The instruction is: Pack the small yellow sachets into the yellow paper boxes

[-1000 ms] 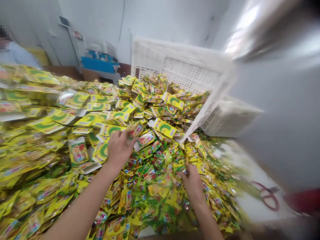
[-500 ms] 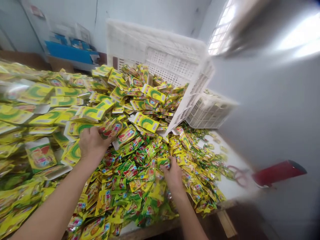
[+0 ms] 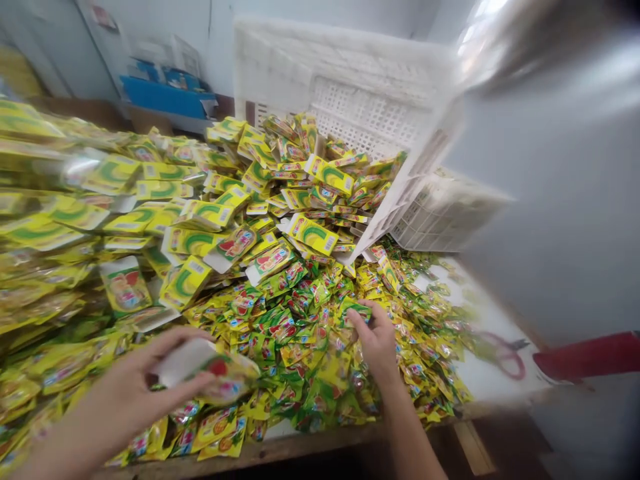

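Messy table, clock face centred on the view. At 12 there's a big white slotted plastic crate (image 3: 280, 70) tipped over, yellow-and-green cardboard cartons (image 3: 313, 237) piled at its mouth and sprawling out towards 9. Its side wall blocks part of a smaller white plastic crate (image 3: 440, 210) near 3. Shiny yellow-and-green plastic packets (image 3: 300, 353) heap up around 6, hiding most of the white tabletop (image 3: 485, 307) there. Red-handled scissors (image 3: 520, 370) sit at 4, with a blurry long red object (image 3: 590, 357) just past them and something blue and boxy (image 3: 165, 97) back at 10.

Left hand (image 3: 117, 390), at 8, has a small white-ended carton with red fruit print (image 3: 225, 377) between thumb and fingers, tilted above the packets. Right hand (image 3: 377, 340), at 5, is nearly closed, fingertips pinching a small green packet (image 3: 356, 310).

Count: two hands, two crates, one pair of scissors, one carton and one packet held. Loose cartons and packets? Way too many.
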{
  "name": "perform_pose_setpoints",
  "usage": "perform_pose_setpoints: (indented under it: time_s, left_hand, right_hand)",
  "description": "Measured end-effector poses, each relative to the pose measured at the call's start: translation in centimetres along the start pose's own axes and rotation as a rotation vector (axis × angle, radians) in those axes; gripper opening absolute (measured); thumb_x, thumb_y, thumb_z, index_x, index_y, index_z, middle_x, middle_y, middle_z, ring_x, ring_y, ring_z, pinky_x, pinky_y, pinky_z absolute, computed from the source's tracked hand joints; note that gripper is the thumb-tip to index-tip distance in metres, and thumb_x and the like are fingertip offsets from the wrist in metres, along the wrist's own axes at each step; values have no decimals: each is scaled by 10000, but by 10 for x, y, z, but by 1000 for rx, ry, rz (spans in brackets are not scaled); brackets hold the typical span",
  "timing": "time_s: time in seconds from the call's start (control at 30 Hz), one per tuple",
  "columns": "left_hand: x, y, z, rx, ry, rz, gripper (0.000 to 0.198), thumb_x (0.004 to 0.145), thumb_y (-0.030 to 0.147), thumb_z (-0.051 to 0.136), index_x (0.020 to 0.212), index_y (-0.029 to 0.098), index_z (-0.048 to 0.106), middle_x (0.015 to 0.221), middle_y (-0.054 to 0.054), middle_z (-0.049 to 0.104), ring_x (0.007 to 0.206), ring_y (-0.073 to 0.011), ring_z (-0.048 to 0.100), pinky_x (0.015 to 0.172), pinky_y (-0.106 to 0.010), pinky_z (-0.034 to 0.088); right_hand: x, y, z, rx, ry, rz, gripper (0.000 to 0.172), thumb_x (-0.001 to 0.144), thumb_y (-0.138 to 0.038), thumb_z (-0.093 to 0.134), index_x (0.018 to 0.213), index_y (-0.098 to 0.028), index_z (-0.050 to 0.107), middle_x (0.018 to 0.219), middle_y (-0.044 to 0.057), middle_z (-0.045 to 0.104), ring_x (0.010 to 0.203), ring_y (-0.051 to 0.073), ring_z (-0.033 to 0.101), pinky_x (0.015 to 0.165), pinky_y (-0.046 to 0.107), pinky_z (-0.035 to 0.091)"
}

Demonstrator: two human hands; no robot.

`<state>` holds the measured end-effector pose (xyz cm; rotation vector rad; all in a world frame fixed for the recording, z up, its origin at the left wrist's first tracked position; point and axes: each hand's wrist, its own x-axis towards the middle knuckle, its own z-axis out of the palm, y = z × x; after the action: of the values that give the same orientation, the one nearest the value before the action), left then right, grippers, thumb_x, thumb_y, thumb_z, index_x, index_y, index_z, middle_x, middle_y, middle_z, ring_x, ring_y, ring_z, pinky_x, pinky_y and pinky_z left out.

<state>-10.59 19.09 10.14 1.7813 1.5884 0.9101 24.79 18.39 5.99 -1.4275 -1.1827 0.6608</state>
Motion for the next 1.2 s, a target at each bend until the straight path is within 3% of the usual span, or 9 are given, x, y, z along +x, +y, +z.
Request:
perform_pose_setpoints:
  time_s: [0.1,0.2,0.3,0.57,0.83,0.97,1.03,1.13,1.2]
  left_hand:
    - [-30,7,46,-55,-362,-11,368,718,404,741,1037,262,623,718,27,688,581,-179,629,519,-243,486]
    - [-38,9,88,-151,-347,9,452,709,310,746,1123,254,572,647,56,610,583,-164,587,526,-230,433]
    - [-37,3,107,-275,-290,1,522,694,232,753,1167,242,535,603,86,543,564,-141,541,514,-216,381]
    - [-53,-22,107,-633,-357,-240,460,735,363,771,1114,226,549,971,-55,749,951,-259,706,855,-380,556]
    - [-66,-23,108,-813,-349,-217,292,792,258,736,1070,255,649,1087,-33,736,1041,-243,683,931,-380,541]
    - [-69,-21,111,-786,-344,-161,282,807,250,726,1082,260,663,1102,-31,726,1040,-238,672,922,-362,532]
    - [-70,-21,113,-779,-319,-139,323,790,252,743,1104,260,663,1144,-37,713,1079,-244,652,945,-357,515]
    - [-72,-22,114,-823,-319,-152,275,789,264,742,1055,234,680,1146,-50,710,1063,-248,651,963,-361,498]
    - [-74,-23,113,-858,-358,-170,224,820,274,711,1035,220,683,1112,-57,718,1035,-248,658,951,-367,501]
  right_hand:
    - [-24,-32,26,133,-250,-27,237,910,-400,598,1053,-212,578,715,-13,662,488,138,591,458,241,468]
    - [-51,-47,56,71,-387,-288,155,923,-325,597,1040,-227,628,855,25,699,735,167,656,663,273,528]
    - [-64,-38,67,-67,-421,-489,135,943,-273,563,1038,-238,652,923,48,691,857,197,619,785,330,506]
    - [-69,-15,54,-139,-314,-452,167,932,-218,570,1091,-228,619,940,56,658,866,201,601,777,321,492]
    - [-70,-32,66,-442,-552,-629,163,959,-193,483,1003,-221,638,884,62,611,819,208,543,712,318,453]
    - [-68,-55,64,-651,-707,-659,37,855,-189,629,881,-209,610,863,55,583,820,222,525,681,308,439]
    - [-67,-68,62,-670,-805,-673,157,788,-213,697,912,-198,602,919,68,587,866,239,521,696,310,442]
    - [-64,-75,60,-554,-864,-542,375,788,-182,691,1137,-191,555,1044,75,600,916,223,541,748,294,447]
    - [-62,-68,62,-477,-808,-434,369,829,-119,644,1175,-205,548,1037,54,611,898,193,557,762,277,440]
